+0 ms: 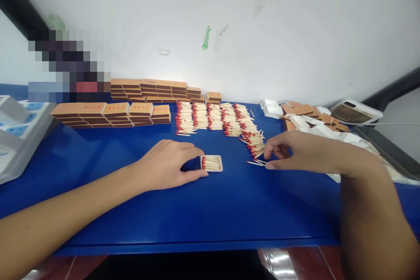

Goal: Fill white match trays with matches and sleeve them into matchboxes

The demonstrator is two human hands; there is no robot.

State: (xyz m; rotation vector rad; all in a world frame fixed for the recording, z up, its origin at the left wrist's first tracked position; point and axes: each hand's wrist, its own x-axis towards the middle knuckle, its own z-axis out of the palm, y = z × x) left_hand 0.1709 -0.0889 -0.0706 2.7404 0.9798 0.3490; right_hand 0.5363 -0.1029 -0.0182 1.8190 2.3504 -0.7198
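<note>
My left hand [169,164] grips a small white matchbox tray [221,164] between thumb and index finger, low over the blue table. Red-headed matches [211,163] lie side by side in it, heads toward my hand. To the right, my right hand [292,153] has its fingers curled, with thumb and index tip closing on the ends of a few loose matches [256,162]. These lie at the near end of a slanting heap of matches [253,143]. Behind the tray, several rows of matches [201,116] are laid out; the right-hand row runs into this heap.
Orange matchboxes [127,108] are stacked left and along the white wall. At right lie white trays [271,108], loose orange sleeves [300,109], a white device [356,111] and a dark flat object [389,151]. A pale plastic container [36,148] stands far left on the blue table [210,214].
</note>
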